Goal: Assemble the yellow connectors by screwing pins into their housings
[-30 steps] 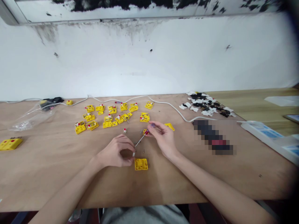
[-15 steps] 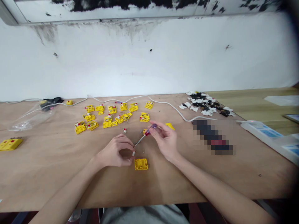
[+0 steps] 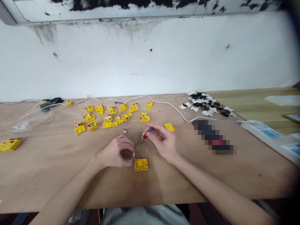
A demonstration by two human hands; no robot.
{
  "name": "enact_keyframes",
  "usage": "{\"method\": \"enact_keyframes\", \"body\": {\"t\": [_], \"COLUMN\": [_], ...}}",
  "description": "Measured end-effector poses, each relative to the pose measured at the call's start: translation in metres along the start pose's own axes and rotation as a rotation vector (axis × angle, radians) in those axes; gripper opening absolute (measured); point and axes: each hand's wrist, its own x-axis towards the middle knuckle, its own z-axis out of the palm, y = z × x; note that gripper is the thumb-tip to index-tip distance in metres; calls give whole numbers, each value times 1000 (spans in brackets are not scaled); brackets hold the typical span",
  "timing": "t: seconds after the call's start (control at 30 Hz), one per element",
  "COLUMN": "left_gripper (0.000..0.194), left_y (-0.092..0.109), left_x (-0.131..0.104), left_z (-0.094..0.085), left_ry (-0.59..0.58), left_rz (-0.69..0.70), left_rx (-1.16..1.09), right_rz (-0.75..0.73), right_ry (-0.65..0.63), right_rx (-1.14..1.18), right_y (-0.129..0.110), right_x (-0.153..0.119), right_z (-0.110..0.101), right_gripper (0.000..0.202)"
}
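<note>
My right hand [image 3: 162, 142] is closed around the purple and red handle of a screwdriver [image 3: 147, 132], whose shaft slants down to the left. Between the thumb and fingers of my left hand [image 3: 119, 151] is a small white part [image 3: 133, 154] with a bit of metal; its details are too small to make out. The screwdriver's tip is near the fingertips of my left hand; whether it touches the part I cannot tell. Just below lies an open yellow plastic housing half [image 3: 141, 164], inside facing up. A small white part with a red button [image 3: 125, 131] stands beyond my left hand.
Several yellow housings with red-button parts [image 3: 108, 118] lie in rows farther back. A yellow cover [image 3: 169, 127] is beyond my right hand. White and black pieces [image 3: 206, 104] are heaped back right, near a power strip [image 3: 264, 131]. A plastic bag [image 3: 30, 120] lies left.
My right hand and the screwdriver have shifted slightly left and down, toward my left hand. The left hand stays nearly in place with the white part.
</note>
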Motion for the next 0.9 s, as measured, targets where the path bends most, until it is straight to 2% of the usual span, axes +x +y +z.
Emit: {"method": "enact_keyframes", "body": {"t": [0.23,0.37,0.47,0.63,0.77,0.9], "left_gripper": [21,17,14,13,15,13], "left_y": [-2,9,18,30,34,35], "left_x": [-3,0,3,6,6,6], "left_z": [-2,-5,0,20,31,35], "left_ry": [53,117,161,117,76,40], "left_rz": [-48,-73,-115,-149,-154,-173], "left_rx": [-93,-112,-81,9,52,85], "right_rz": [-7,-23,-32,-39,-22,-4], "right_ry": [26,51,81,95,33,-35], "right_rx": [-69,-123,-130,-135,-119,-89], "right_y": [-2,-4,-5,-12,-23,-31], "right_x": [4,7,10,17,19,13], "right_z": [-4,-9,-14,-27,-38,-38], "right_gripper": [22,23,23,23,23,22]}}
